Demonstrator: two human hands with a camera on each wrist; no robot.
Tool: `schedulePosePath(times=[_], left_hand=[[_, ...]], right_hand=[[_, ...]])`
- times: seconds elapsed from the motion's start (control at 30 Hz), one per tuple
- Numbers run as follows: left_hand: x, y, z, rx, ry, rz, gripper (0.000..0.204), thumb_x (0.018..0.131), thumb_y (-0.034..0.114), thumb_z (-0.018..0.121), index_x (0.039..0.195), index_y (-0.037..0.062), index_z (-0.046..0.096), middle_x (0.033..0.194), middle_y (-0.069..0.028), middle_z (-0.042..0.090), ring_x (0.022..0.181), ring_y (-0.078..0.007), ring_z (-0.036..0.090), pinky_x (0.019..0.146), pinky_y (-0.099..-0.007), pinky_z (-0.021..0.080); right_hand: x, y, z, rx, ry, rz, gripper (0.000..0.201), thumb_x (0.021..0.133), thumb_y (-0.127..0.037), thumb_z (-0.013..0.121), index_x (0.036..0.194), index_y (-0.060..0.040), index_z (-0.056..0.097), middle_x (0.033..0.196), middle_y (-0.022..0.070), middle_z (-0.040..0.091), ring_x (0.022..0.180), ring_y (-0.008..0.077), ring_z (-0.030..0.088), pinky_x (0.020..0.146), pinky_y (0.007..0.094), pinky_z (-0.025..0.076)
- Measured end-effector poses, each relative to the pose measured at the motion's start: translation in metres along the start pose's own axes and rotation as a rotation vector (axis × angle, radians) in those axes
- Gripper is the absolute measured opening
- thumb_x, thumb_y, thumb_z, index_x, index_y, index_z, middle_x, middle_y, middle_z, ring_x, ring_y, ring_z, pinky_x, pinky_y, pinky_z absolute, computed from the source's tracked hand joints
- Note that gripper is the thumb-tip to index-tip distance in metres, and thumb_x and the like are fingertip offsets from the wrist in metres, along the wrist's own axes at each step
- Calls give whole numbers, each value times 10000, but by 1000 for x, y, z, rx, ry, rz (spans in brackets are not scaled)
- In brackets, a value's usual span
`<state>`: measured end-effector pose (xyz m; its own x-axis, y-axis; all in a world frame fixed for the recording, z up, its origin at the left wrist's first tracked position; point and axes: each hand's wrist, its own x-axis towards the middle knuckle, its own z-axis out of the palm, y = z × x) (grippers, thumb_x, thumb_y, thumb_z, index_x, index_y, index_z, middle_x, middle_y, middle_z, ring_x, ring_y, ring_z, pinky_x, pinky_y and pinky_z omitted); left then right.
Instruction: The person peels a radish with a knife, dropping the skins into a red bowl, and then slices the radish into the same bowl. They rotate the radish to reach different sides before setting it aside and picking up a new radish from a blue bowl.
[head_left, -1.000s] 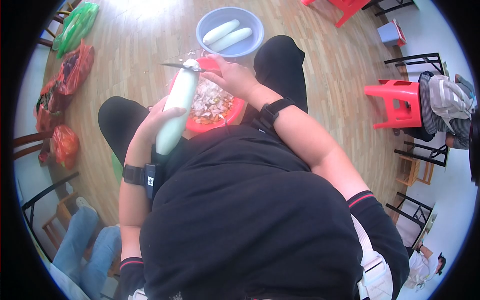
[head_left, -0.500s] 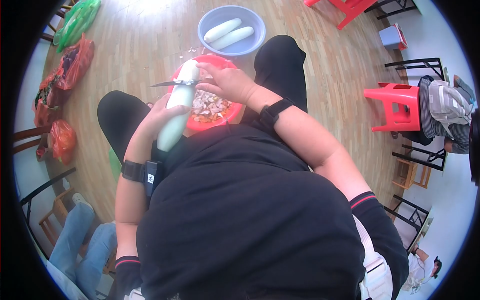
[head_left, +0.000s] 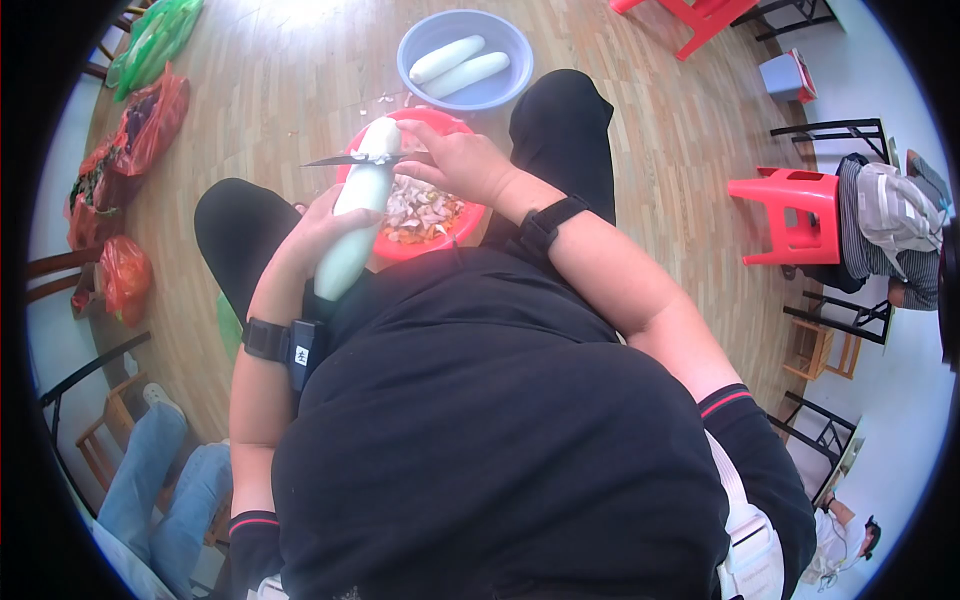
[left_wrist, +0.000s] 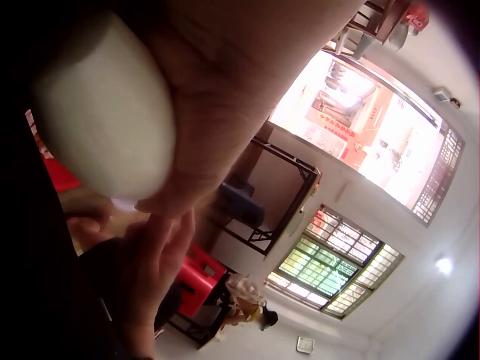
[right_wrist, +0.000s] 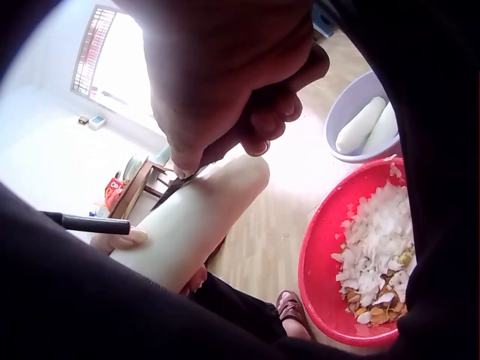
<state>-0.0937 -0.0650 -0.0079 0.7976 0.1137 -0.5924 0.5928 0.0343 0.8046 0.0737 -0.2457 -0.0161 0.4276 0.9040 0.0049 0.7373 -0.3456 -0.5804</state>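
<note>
The left hand (head_left: 318,232) grips the white radish (head_left: 358,205) over the red basin's (head_left: 470,215) rim; the right hand (head_left: 462,160), fingers curled, apparently holds the knife (head_left: 345,159) — draw it shallowly, away from the thumb.

The right hand (head_left: 455,160) hides the knife (head_left: 345,160) handle entirely.

Right hand (right_wrist: 225,82) with curled fingers (right_wrist: 274,124) above long pale peeled white radish (right_wrist: 191,221), red round plastic basin (right_wrist: 319,262) holding white and orange peelings, blue plastic bowl (right_wrist: 341,109) containing two peeled radishes, wooden plank floor (right_wrist: 262,255).
</note>
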Motion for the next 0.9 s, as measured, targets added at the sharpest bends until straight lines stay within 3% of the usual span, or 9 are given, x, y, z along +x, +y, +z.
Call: schedulePosePath(times=[0.13,0.2,0.33,0.43,0.5,0.63,0.83,0.9], left_hand=[[1,0,0,-41,-24,19,695,775,354,722,1291,-23,450,1017,-106,584,809,-164,616,651,-296,526],[0,1,0,-41,-26,8,692,773,359,726,1282,-22,453,1018,-106,583,818,-163,615,655,-297,528],[-1,2,0,-20,-44,26,682,776,356,724,1280,-18,455,1033,-110,576,823,-163,614,662,-300,533],[1,-2,-2,-39,-42,25,682,780,349,720,1288,-19,451,1042,-111,572,825,-162,614,668,-297,533],[1,-2,-2,-48,-45,22,684,782,346,718,1293,-20,448,1045,-112,571,826,-161,613,671,-293,533],[-4,4,1,-86,-45,54,687,788,338,716,1307,-19,440,1049,-113,570,804,-162,619,655,-290,536],[-4,0,-1,-163,-76,32,705,776,314,719,1324,-21,428,1056,-124,565,778,-183,631,651,-311,556],[-6,0,-2,-157,-82,37,715,771,310,721,1330,-22,423,1057,-126,564,779,-188,634,658,-316,561]], right_hand=[[1,10,9,-44,64,1,618,917,-528,544,1333,-84,434,882,109,720,796,321,689,689,437,543],[2,15,9,-140,119,138,627,925,-538,521,1340,-79,423,864,130,716,809,340,687,711,454,540],[2,13,3,-26,68,206,624,931,-543,508,1356,-99,401,891,195,689,860,381,668,732,481,524],[2,12,9,71,16,100,608,932,-532,513,1360,-116,398,922,183,691,876,382,665,750,480,519],[3,14,15,87,134,-60,615,929,-532,521,1328,-73,434,770,167,687,780,345,685,703,456,534],[4,17,18,58,148,-55,602,929,-517,532,1327,-75,437,748,170,680,749,345,683,681,459,534],[2,16,6,-17,140,52,631,929,-544,511,1341,-73,431,782,175,684,759,342,686,687,460,539],[4,17,0,-73,87,241,663,931,-571,484,1362,-72,416,799,183,686,780,336,689,709,460,541]])
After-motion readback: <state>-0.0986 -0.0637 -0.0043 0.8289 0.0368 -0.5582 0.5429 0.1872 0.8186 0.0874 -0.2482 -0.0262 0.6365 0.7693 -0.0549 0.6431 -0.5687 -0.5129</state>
